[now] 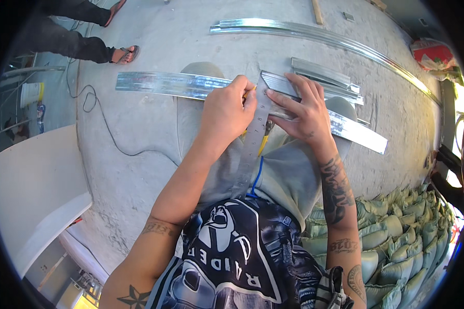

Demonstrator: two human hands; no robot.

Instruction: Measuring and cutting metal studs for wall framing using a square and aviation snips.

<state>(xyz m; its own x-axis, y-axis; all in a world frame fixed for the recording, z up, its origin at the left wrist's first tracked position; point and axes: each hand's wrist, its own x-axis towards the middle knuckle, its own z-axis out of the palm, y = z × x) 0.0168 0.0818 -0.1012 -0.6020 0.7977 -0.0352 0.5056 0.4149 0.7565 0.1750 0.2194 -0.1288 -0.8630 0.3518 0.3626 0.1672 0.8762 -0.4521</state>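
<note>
A steel ruler (253,135) stands across a long shiny metal channel (157,84), which lies over my knees. My right hand (305,107) presses the ruler's far end against the channel, thumb below and fingers above. A ribbed grey metal edge (279,84) shows under its fingertips; I cannot make out whether it belongs to the ruler or the channel. Beside the ruler's left edge, my left hand (228,112) is closed in a pinch on a thin yellow pencil-like marker (246,95), mostly hidden by the fingers. A yellow and black tool (264,142) shows partly behind the ruler.
Short metal channels (325,73) lie beyond my right knee, and long ones (294,30) farther off. A black cable (119,146) winds over the concrete floor at left. Another person's sandaled foot (126,54) stands at far left. Filled green sacks (397,242) are piled at right.
</note>
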